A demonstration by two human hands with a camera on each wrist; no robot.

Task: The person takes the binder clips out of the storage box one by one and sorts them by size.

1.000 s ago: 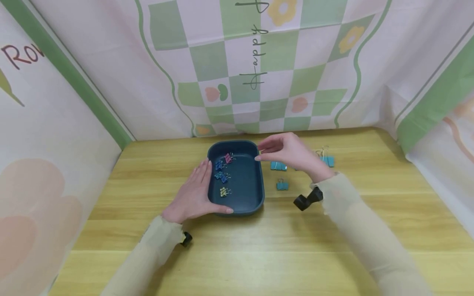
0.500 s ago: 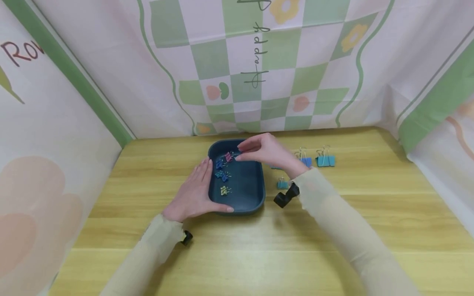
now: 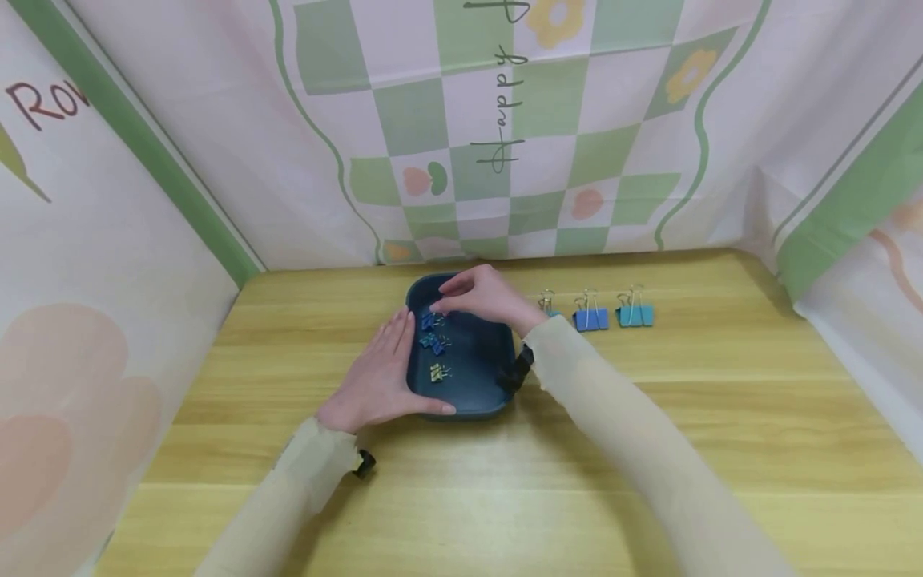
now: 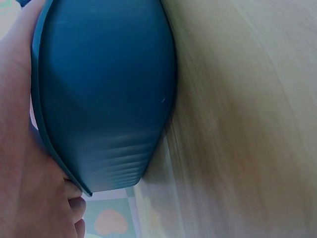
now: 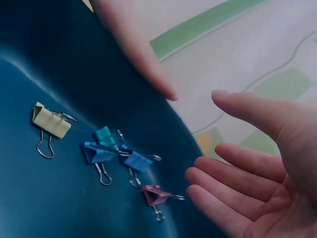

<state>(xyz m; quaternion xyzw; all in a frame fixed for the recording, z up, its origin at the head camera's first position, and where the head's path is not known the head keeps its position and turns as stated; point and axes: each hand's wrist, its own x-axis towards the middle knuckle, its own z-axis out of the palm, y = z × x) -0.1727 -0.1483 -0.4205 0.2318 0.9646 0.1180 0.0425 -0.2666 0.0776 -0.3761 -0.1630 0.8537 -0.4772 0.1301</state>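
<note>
Lying seemingly beside grip (image 5: 270, 192): pink clip (image 5: 156, 195)

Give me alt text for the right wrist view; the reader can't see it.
The right hand, holding nothing, is near five binder clips in a dark blue tray: one pale yellow, one teal, two blue, one pink. Part of the left hand shows at the tray's edge.

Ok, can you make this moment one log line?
left hand: touching tray; right hand: over tray, empty; in tray: five binder clips
</note>
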